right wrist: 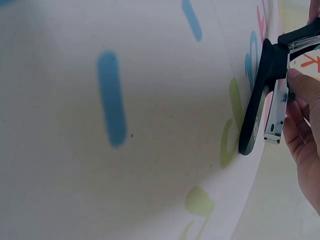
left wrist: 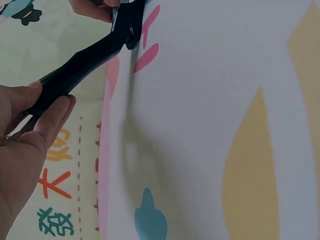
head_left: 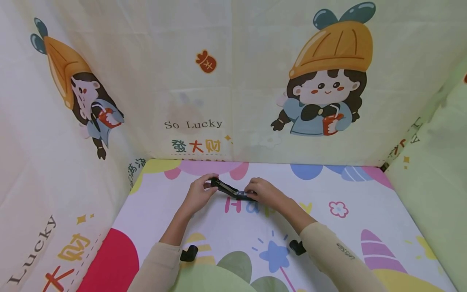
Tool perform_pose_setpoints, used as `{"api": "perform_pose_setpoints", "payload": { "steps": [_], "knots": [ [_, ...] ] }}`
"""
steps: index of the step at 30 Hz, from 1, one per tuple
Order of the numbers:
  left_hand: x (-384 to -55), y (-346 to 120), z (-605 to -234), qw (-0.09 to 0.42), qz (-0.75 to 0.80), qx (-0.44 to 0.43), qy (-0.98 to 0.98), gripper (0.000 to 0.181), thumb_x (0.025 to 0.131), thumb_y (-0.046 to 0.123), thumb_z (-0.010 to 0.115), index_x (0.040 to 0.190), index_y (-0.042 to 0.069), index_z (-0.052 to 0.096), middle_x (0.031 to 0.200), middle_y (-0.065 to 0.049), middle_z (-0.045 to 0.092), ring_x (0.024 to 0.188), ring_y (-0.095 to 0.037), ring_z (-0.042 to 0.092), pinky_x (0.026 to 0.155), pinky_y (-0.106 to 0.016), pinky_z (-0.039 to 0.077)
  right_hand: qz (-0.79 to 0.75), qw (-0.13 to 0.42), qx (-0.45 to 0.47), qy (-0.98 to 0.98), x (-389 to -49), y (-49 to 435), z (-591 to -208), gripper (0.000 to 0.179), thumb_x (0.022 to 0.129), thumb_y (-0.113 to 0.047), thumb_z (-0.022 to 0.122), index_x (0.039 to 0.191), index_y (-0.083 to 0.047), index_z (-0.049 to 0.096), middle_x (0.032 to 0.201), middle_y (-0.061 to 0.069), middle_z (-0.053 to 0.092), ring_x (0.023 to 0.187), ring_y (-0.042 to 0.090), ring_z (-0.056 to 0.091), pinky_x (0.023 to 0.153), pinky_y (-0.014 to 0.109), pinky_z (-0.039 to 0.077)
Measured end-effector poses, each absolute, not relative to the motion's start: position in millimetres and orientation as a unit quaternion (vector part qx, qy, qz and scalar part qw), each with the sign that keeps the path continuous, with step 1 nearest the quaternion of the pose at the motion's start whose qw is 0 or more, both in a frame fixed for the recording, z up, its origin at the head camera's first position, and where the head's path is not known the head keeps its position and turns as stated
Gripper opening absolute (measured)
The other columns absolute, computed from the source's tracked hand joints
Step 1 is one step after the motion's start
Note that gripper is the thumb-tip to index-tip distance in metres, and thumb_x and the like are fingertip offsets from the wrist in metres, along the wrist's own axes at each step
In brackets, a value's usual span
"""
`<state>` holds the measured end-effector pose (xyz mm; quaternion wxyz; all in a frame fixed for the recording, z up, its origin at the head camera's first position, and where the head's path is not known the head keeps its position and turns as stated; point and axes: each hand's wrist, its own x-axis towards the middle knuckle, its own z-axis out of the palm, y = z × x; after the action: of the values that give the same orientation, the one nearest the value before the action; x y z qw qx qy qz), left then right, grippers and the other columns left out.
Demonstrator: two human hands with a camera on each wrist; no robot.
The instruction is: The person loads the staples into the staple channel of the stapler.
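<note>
A black stapler [head_left: 227, 188] is spread wide above the patterned tabletop, its top cover swung back from the base. My left hand [head_left: 200, 193] grips the end of the top cover between thumb and fingers, as the left wrist view also shows on the black cover [left wrist: 82, 67]. In the right wrist view, the silver staple magazine [right wrist: 276, 112] stands slightly apart from the black base [right wrist: 254, 110]. My right hand [right wrist: 307, 107] pinches the magazine's side near the hinge, thumb on top and fingers behind it. What lies inside the magazine is hidden by these fingers.
The white tabletop cover [head_left: 219, 231] carries colourful printed shapes and letters. Printed cloth walls [head_left: 251, 101] rise behind and at both sides. Under the forearms, two small black objects [head_left: 189, 253] show beside the sleeves.
</note>
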<state>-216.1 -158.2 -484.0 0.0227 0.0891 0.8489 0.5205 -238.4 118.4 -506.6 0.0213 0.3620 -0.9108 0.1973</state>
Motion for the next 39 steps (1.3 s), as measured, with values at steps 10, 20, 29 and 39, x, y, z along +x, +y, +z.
{"api": "perform_pose_setpoints", "payload": {
  "steps": [10,20,29,39],
  "knots": [
    [-216.8,-157.8,-484.4,0.023,0.524,0.088,0.847,0.044,0.094,-0.002,0.071,0.136,0.009,0.065,0.138,-0.012,0.065,0.117,-0.032,0.069,0.095,-0.039,0.061,0.207,0.022,0.369,-0.906,-239.4,117.5,-509.1,0.013,0.091,-0.012,0.079,0.104,-0.010,0.079,0.100,0.004,0.070,0.095,0.020,0.064,0.089,0.034,0.059],
    [-217.4,-158.8,-484.8,0.021,0.524,0.094,0.846,0.045,0.094,-0.003,0.072,0.136,0.008,0.065,0.138,-0.013,0.065,0.118,-0.033,0.069,0.097,-0.040,0.060,0.220,0.025,0.354,-0.909,-237.3,116.7,-514.5,0.012,0.092,-0.011,0.078,0.104,-0.012,0.080,0.100,0.003,0.067,0.096,0.019,0.061,0.087,0.031,0.058],
    [-217.2,-158.4,-485.7,0.021,0.523,0.094,0.847,0.047,0.093,-0.003,0.073,0.138,0.006,0.063,0.138,-0.012,0.065,0.118,-0.033,0.069,0.097,-0.041,0.060,0.244,0.042,0.359,-0.900,-234.8,118.9,-517.1,0.014,0.090,-0.009,0.080,0.104,-0.009,0.081,0.098,0.004,0.066,0.093,0.019,0.060,0.084,0.030,0.056],
    [-216.4,-157.2,-484.4,0.022,0.517,0.087,0.851,0.046,0.093,-0.001,0.073,0.137,0.010,0.065,0.138,-0.012,0.065,0.119,-0.033,0.069,0.098,-0.042,0.059,0.256,0.033,0.350,-0.901,-234.9,119.9,-519.5,0.015,0.091,-0.010,0.079,0.106,-0.010,0.081,0.100,0.004,0.066,0.094,0.018,0.060,0.084,0.029,0.056]
  ]
}}
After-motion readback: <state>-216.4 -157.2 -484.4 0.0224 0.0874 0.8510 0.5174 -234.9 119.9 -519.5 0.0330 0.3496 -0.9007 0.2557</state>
